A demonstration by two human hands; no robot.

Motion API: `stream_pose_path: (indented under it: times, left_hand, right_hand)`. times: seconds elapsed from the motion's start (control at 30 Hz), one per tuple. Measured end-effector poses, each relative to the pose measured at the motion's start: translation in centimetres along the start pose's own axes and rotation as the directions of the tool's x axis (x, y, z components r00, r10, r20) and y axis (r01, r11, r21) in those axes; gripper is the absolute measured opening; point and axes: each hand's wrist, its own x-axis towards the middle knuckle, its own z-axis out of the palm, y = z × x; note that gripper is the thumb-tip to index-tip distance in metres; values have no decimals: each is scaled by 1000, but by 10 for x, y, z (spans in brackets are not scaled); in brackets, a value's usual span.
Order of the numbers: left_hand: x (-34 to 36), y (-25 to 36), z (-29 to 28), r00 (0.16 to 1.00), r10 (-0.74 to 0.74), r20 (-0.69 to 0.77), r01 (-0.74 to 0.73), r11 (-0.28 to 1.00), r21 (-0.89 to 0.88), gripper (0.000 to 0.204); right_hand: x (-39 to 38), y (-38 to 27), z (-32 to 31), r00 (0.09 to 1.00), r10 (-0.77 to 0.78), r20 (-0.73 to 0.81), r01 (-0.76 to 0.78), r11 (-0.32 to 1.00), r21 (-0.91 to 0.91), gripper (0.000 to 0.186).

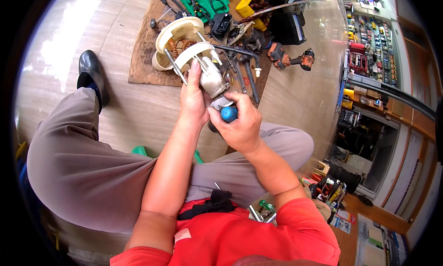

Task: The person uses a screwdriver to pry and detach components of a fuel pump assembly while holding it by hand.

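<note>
My left hand (194, 100) is wrapped around the lower part of a fuel pump assembly (199, 48), its thumb up along the side. The assembly has cream plastic rings, metal rods with a spring, and copper-coloured coiled tubing. A whitish-grey cylinder (213, 83) hangs at its near end. Close beside the cylinder, my right hand (243, 123) is closed around a tool with a rounded blue handle end (229, 114). A small grey piece (222, 102) shows between the right fingers and the cylinder; whether it belongs to the tool I cannot tell.
A worn wooden board (147, 58) lies on the tiled floor ahead, strewn with dark tools and parts. On it are a green tool tray (203, 3) and a yellow part (249, 5). A cordless drill (290, 57) lies right of it. Stocked shelves (374, 49) stand far right.
</note>
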Motion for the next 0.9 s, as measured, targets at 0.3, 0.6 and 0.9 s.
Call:
stream_pose_path:
  times: [0.3,0.6,0.9]
  left_hand:
    - [4,1,4,995,74,-66,-68,994,82,64]
    - [2,3,2,998,50,-29,-48,997,52,62]
    - [2,2,-11,981,-24,192,8,996,86,97]
  right_hand:
    - [-3,3,3,1000,-20,-5,20,1000,3,46]
    - [-4,4,3,996,-91,13,90,995,29,47]
    - [-14,-4,4,972,-225,63,224,974,25,46]
